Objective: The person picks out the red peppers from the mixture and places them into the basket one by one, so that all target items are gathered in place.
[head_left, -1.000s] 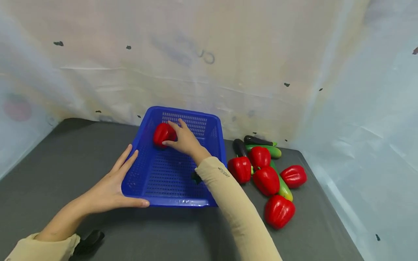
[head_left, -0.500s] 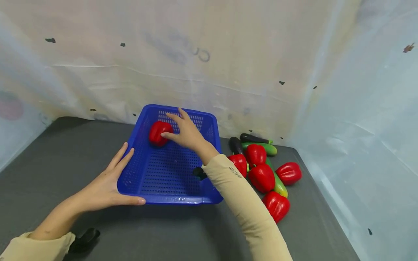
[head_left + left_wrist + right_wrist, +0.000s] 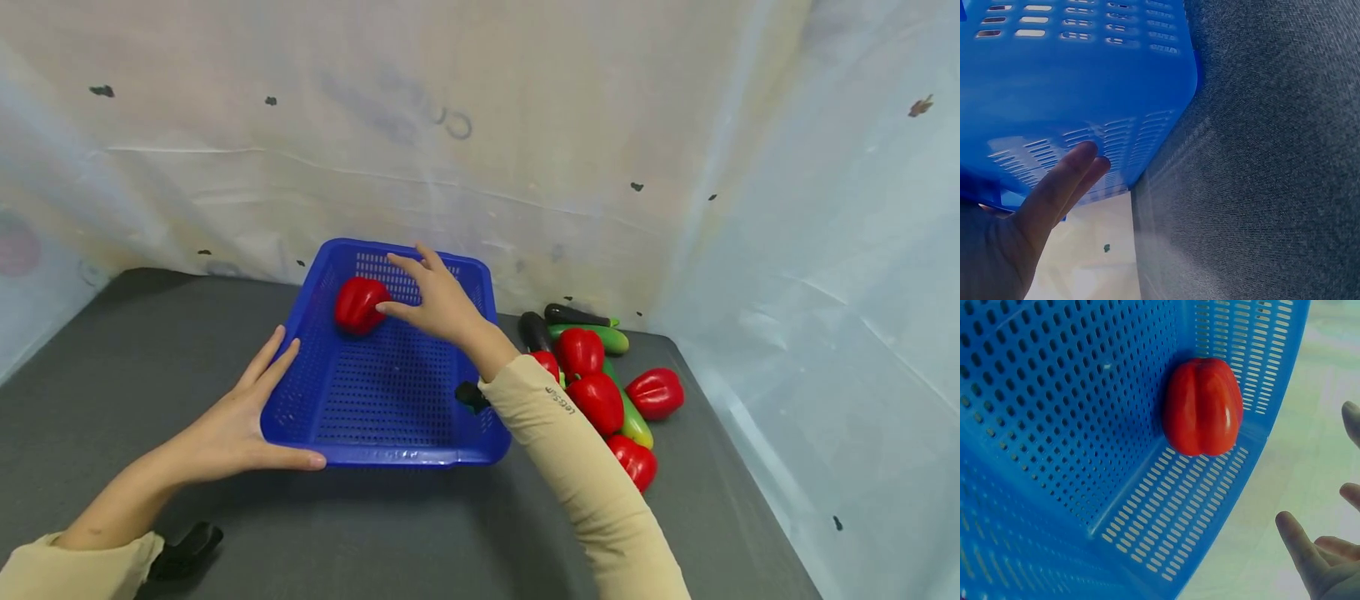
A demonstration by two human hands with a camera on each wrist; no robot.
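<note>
One red bell pepper (image 3: pixel 361 306) lies in the far left corner of the blue plastic basket (image 3: pixel 375 457); the right wrist view shows the pepper (image 3: pixel 1204 407) resting against the perforated walls. My right hand (image 3: pixel 446 307) is over the basket with fingers spread, its thumb tip overlapping the pepper's right edge in the head view. From the right wrist, a gap shows between those fingers and the pepper. My left hand (image 3: pixel 225 433) is at the near left corner, straight fingers on the outer side wall and thumb along the front rim. Left fingers (image 3: pixel 1063 181) touch the slotted wall.
Right of the basket lie several more red bell peppers (image 3: pixel 597 403), eggplants (image 3: pixel 573 315) and green, cucumber-like vegetables (image 3: pixel 600 337) in a loose pile. My right sleeve partly covers the pile. The dark grey table (image 3: pixel 360 542) meets a pale sheet wall (image 3: pixel 525 150) behind the basket.
My right hand has come off the pepper and moved right and slightly up, leaving the pepper in the corner. My left hand stays at the basket. The whole head view has shifted slightly.
</note>
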